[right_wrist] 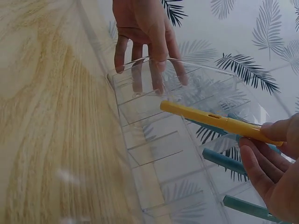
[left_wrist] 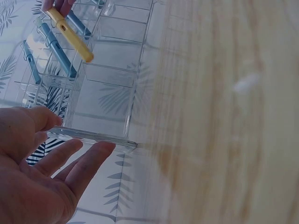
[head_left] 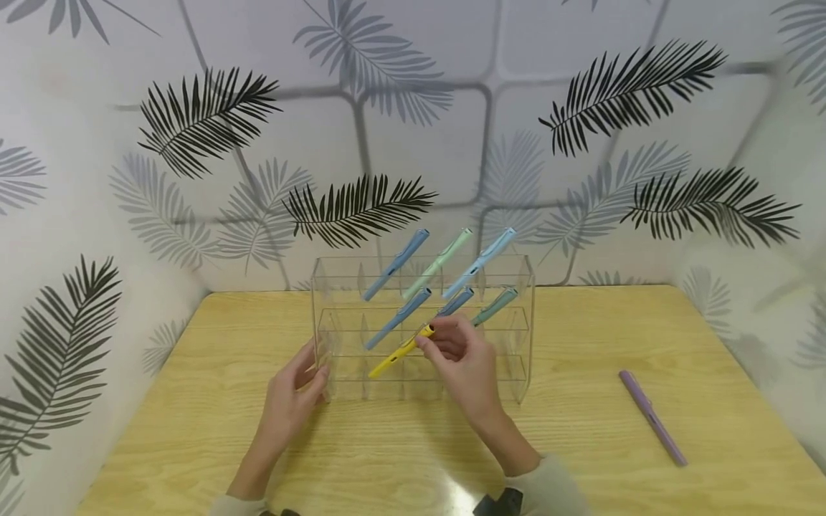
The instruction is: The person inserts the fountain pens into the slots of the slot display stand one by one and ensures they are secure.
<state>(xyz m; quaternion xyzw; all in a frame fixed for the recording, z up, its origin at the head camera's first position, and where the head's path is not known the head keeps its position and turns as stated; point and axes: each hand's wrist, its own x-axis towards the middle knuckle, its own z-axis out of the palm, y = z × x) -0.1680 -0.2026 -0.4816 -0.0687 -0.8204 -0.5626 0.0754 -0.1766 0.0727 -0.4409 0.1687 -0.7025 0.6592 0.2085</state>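
Note:
A clear acrylic pen rack with stepped compartments stands on the table. My left hand grips its left side panel, thumb on one face and fingers on the other. Between thumb and fingers my right hand pinches a yellow pen near its clip end. The pen slants in front of the lower compartments, its free end pointing down and left. Just above it in the middle row lean a blue pen, a second blue pen partly behind the right hand, and a green pen.
In the top row lean a blue pen, a light green pen and a light blue pen. A purple pen lies on the wooden table to the right. A leaf-patterned wall rises behind the rack.

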